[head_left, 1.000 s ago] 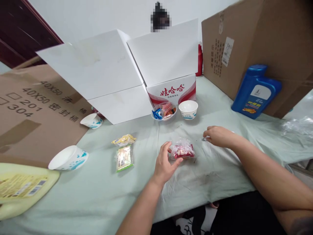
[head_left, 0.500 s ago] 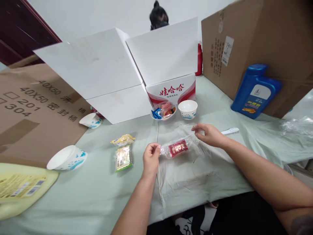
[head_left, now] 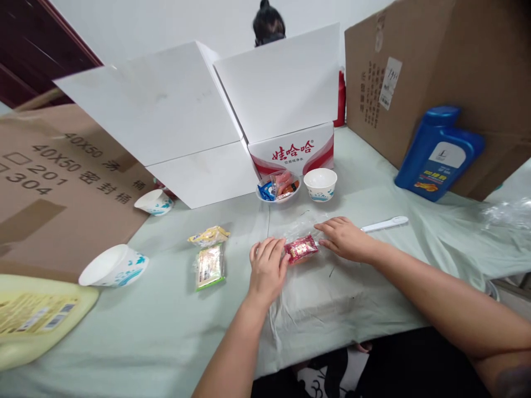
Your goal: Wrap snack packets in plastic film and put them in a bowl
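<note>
Working from the left, I see a crinkled yellow snack packet lying just beyond a flat, green-edged snack packet on the pale green cloth, both near my left hand but apart from it. That hand is palm down, fingers bent and only slightly apart, at the left end of a small red-and-gold snack packet; whether thumb and fingers pinch anything there, I cannot tell. The red packet lies between my two hands, with clear plastic film about it, nearer to me than the bowl of wrapped snacks and the patterned paper bowl. I judge it light, with a slick wrapper that could slide under dry fingertips; how firm or crumbly its filling is, I cannot see. Its short ends look the safest hold, since squeezing the middle might crush it, while the film seems limp, thin and easily creased, best taken by an edge. At the packet's right end, my right hand rests over the film, fingers stretched and a little spread, with a white plastic handle lying just beyond my wrist.
</note>
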Tool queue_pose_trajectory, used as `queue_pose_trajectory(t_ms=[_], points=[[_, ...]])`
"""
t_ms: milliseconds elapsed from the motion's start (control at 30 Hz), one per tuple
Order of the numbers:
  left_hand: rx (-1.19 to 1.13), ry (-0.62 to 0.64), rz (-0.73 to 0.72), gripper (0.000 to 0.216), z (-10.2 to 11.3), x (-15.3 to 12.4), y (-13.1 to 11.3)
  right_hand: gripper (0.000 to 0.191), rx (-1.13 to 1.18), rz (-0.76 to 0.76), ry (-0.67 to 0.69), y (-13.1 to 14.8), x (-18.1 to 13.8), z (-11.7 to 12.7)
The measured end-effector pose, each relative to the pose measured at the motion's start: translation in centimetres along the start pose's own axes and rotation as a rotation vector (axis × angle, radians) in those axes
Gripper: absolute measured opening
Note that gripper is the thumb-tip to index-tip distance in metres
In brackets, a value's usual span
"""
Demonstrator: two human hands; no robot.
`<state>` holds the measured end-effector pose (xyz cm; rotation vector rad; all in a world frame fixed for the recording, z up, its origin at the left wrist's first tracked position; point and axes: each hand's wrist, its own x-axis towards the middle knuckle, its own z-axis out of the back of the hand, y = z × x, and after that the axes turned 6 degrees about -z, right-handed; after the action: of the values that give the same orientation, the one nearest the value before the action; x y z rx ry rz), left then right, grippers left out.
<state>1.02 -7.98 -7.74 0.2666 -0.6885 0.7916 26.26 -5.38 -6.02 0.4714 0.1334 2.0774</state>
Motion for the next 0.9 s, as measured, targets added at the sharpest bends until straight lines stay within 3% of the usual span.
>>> queue_pose_trajectory(t_ms=[100,233,300,400,533,600,733,800,900], points=[[0.068,-0.047,0.009,0.018,0.1,0.0,0.5,0.02,-0.007,-0.008,0.057,-0.2,-0.1,0.7],[0.013,-0.147,-0.051,0.024,1.6,0.0,-0.3,0.016,0.158,0.181,0.037,1.6,-1.0,3.4],[-0.065,-0.07,-0.133,0.036,2.2,0.1,-1.3,0.018,0.258,0.302,0.144,2.6,-1.6,4.3],[-0.119,0.161,-0.261,0.043,2.4,0.2,-2.9,0.019,0.318,0.409,0.36,3.4,-2.2,4.5],[-0.089,0.267,-0.27,0.027,2.1,0.1,-4.0,0.012,0.239,0.328,0.467,3.5,-2.3,3.7],[-0.056,0.263,-0.244,0.025,2.0,0.0,-4.1,0.01,0.215,0.255,0.456,3.5,-2.1,3.3],[-0.015,0.319,-0.254,0.022,2.3,-0.2,-4.7,0.021,0.196,0.12,0.239,3.7,-1.5,2.0],[-0.021,0.4,-0.273,0.019,2.8,-0.4,-5.2,0.019,0.16,0.132,0.169,3.7,-1.2,1.0],[-0.087,0.6,-0.237,0.016,3.7,-0.8,-5.9,0.032,0.057,0.163,0.142,3.9,-1.0,-0.6]])
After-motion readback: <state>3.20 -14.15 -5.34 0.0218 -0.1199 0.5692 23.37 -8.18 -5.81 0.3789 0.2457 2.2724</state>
